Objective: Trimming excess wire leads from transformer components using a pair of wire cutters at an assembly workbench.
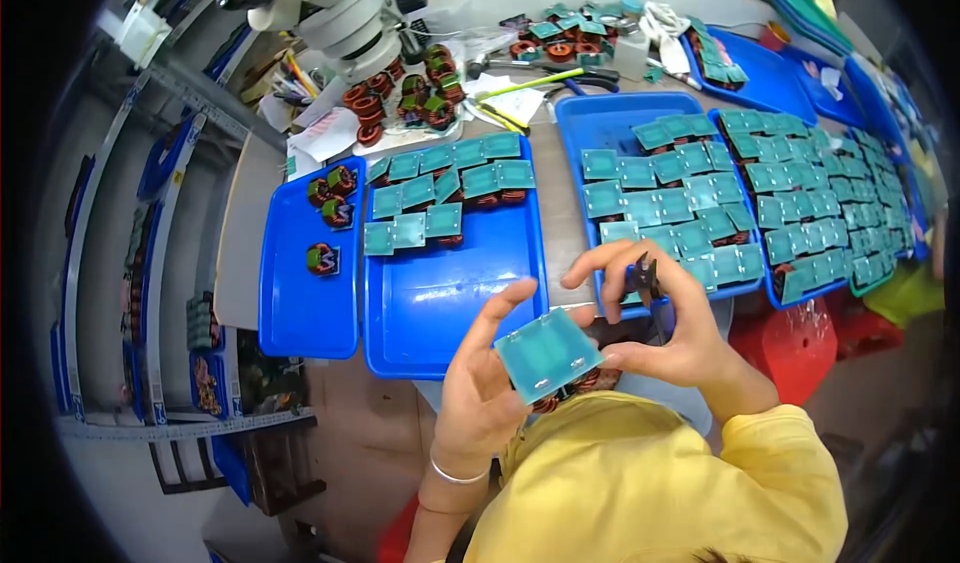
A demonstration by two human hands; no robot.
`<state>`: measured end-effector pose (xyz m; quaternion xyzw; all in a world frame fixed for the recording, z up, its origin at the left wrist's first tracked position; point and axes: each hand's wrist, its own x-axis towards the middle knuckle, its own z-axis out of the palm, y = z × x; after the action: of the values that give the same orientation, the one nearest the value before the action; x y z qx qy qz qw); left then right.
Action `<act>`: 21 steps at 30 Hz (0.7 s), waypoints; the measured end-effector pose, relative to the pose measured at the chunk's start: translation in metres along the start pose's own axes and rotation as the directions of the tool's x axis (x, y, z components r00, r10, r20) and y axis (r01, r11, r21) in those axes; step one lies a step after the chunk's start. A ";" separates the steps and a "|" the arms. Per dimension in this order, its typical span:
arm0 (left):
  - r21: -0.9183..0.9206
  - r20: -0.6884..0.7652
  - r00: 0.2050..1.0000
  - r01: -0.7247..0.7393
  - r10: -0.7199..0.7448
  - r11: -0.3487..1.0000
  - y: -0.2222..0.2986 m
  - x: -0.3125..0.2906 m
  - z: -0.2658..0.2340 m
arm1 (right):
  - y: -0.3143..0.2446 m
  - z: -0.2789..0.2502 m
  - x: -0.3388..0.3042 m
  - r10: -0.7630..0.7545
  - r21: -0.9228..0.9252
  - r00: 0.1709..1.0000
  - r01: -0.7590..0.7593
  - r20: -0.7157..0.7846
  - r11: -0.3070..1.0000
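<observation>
My left hand point(470, 398) is closed around the edge of a square teal-green board point(548, 355) with small solder points near its corners. Copper-wound coils point(580, 383) show under the board, which is held tilted above my lap. My right hand point(685, 328) has a small dark pair of cutters point(645, 281) tucked in its curled fingers. Its thumb reaches the right side of the board, beside the coils. Part of the tool is hidden by the fingers. Just beyond my hands lies a blue tray point(450, 303) holding rows of similar boards point(410, 231).
On the left, a narrow blue tray point(300, 318) carries several coils point(322, 258). Full trays of boards point(680, 203) extend to the right. Behind stand a microscope point(350, 23), loose coils point(370, 108), pliers point(590, 80) and a white cloth point(662, 33). Shelving point(150, 263) lines the left.
</observation>
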<state>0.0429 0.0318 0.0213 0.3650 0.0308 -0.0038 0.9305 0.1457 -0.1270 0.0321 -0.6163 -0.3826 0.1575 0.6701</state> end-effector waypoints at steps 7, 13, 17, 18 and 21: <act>-0.010 -0.027 1.000 0.015 -0.015 1.000 -0.006 -0.012 -0.001 | -0.005 0.003 -0.005 0.103 0.102 0.994 -0.107 0.047 0.989; 0.021 -0.088 0.996 0.023 -0.021 1.000 -0.009 -0.013 -0.002 | -0.001 -0.002 -0.003 0.076 0.192 0.997 -0.078 0.014 0.978; -0.034 -0.045 0.998 0.041 -0.043 0.999 -0.010 -0.014 -0.004 | -0.001 0.001 -0.002 0.130 0.258 0.990 -0.140 0.056 0.956; -0.030 -0.042 0.998 0.044 -0.046 0.999 -0.010 -0.013 -0.005 | -0.001 0.001 -0.003 0.127 0.259 0.991 -0.136 0.051 0.956; -0.033 -0.071 0.995 0.070 -0.072 0.997 -0.010 -0.014 -0.003 | -0.001 0.002 -0.003 0.090 0.233 0.995 -0.097 0.040 0.968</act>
<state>0.0287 0.0260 0.0131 0.3492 0.0775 -0.0231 0.9335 0.1419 -0.1273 0.0325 -0.5476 -0.3416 0.2420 0.7245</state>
